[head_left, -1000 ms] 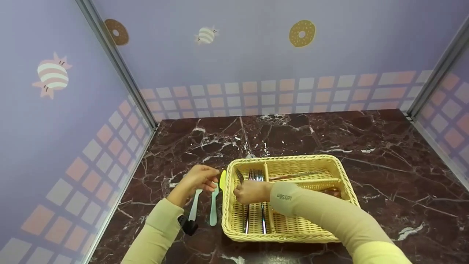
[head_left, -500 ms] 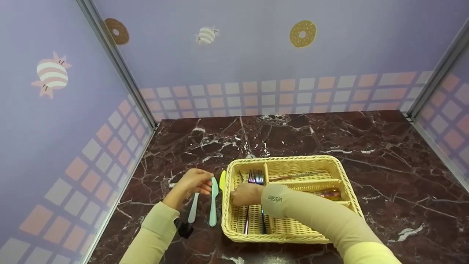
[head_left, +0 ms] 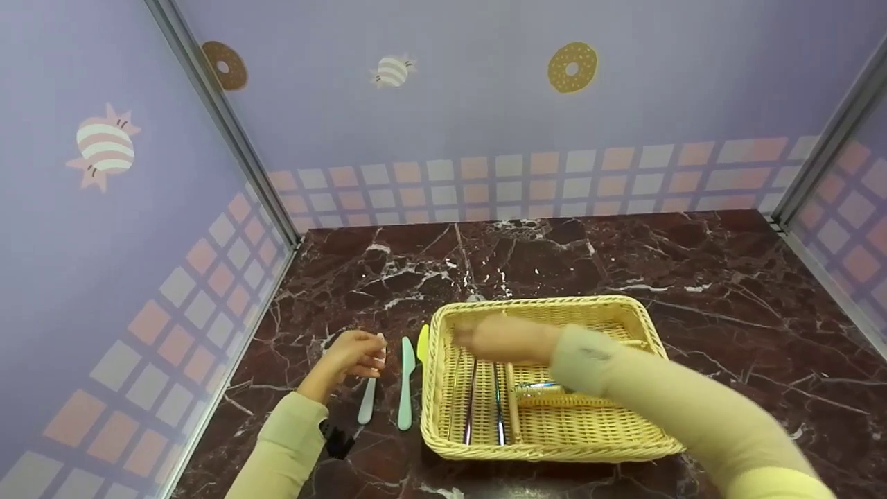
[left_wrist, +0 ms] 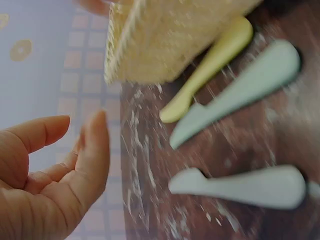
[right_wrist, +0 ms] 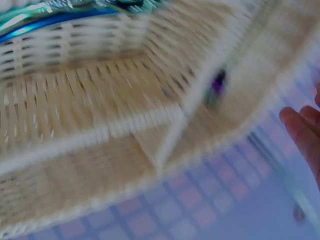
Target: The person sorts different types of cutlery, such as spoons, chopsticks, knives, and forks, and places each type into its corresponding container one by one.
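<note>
My left hand [head_left: 357, 357] hovers by the white knife [head_left: 367, 403], fingers loosely bent and holding nothing in the left wrist view. Beside it lie a mint-green knife [head_left: 406, 388] and a yellow knife [left_wrist: 215, 62], the latter close against the yellow woven basket [head_left: 554, 452]. My right hand [head_left: 513, 338], blurred by motion, is above the far part of the basket's left compartment. Its fingers [right_wrist: 302, 130] look extended in the right wrist view, with nothing visible in them. Forks [head_left: 499, 409] lie lengthwise in that compartment, their heads hidden under the hand.
Dividers [head_left: 513, 409] split the basket into compartments. Shiny cutlery [head_left: 539, 389] lies in one on the right, partly covered by the sleeve. Dark marbled tabletop [head_left: 374, 277] surrounds the basket, and patterned panels [head_left: 485, 104] stand at the back and sides.
My right hand has let go of a fork in the left compartment and moved away from me and to the right. The left hand has drifted slightly left, from the mint-green knife to the white one.
</note>
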`<state>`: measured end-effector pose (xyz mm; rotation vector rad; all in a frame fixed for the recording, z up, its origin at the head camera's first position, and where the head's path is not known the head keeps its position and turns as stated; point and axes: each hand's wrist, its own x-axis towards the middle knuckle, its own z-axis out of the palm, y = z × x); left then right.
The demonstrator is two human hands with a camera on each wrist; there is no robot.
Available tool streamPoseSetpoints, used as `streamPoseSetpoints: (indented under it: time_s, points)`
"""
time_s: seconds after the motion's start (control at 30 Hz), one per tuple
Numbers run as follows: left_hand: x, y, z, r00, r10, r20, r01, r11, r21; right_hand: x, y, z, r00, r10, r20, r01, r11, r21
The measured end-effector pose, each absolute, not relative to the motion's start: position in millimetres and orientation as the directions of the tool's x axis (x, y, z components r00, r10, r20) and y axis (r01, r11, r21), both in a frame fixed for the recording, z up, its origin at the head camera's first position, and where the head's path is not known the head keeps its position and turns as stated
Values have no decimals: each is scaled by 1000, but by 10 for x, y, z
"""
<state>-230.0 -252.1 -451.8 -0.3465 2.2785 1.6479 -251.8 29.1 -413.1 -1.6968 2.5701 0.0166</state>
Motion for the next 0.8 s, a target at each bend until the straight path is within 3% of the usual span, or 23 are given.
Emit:
streamPoseSetpoints:
  time_s: [0.07,0.17,0.27,0.47,0.63,0.8]
  points:
    - [-2274,-2604,-4565,-925,-41,-379,-371,325,870,-2524,566,-3906,-374,-913,162,-927,367,-73]
    - [-2227,-2715,-4661,-917,-71,-392,-390,367,845,-2510,1009,-3689,-234,-836,497,-950,305,66]
    - [-2149,-2796,-4775,-904,-86,-419,-408,464,786,-2456,1456,-3605,-195,-730,655,-936,339,99]
    - [-1999,-2823,-4963,-880,-168,-444,-428,687,587,-2396,2233,-3730,-319,-612,724,-846,528,74]
    - [-1982,-2755,-4986,-896,-192,-400,-380,797,470,-2397,2676,-3962,-433,-536,725,-765,644,19]
    - [-2003,-2662,-4975,-865,-176,-470,-367,862,351,-2352,2905,-4105,-537,-463,705,-692,720,-55]
